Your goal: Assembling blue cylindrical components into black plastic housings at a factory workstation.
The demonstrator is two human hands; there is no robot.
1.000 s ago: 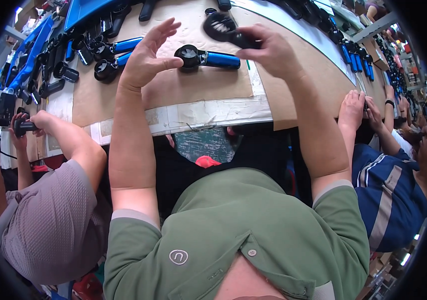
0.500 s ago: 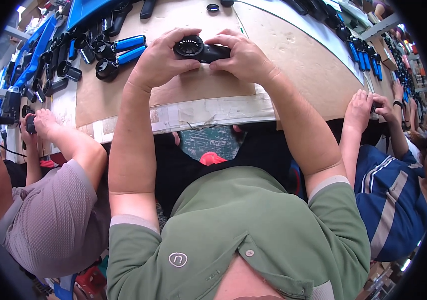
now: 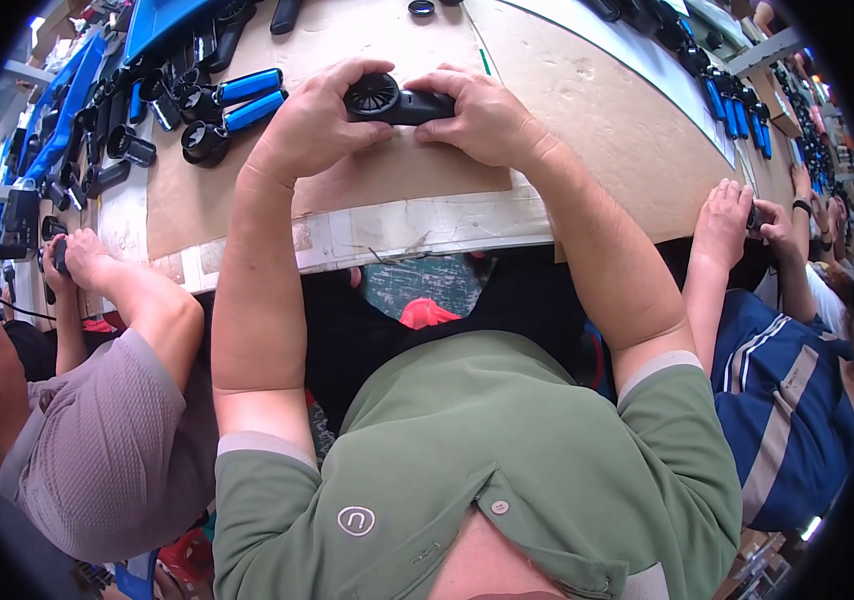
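A black handheld fan [image 3: 375, 95] with a round slatted head lies sideways between my hands, just above the brown board on the bench. My left hand [image 3: 322, 122] is closed around the head's left side, thumb on the lower edge and fingers at the top. My right hand [image 3: 482, 112] grips the end of the short handle [image 3: 425, 107], thumb below and fingers above. The fan's round face is turned up toward me; its underside is hidden.
Black fan parts with blue handles [image 3: 251, 86] lie left of my hands, near a blue tray [image 3: 162, 25]. A small black ring [image 3: 421, 8] sits at the far side. Co-workers' hands [image 3: 87, 255] are at left and right [image 3: 722, 225]. More blue-handled parts [image 3: 737, 115] stand far right.
Both hands keep their hold on the fan. The fan's head seems turned slightly, its slats showing at another angle. The whole view has shifted a little.
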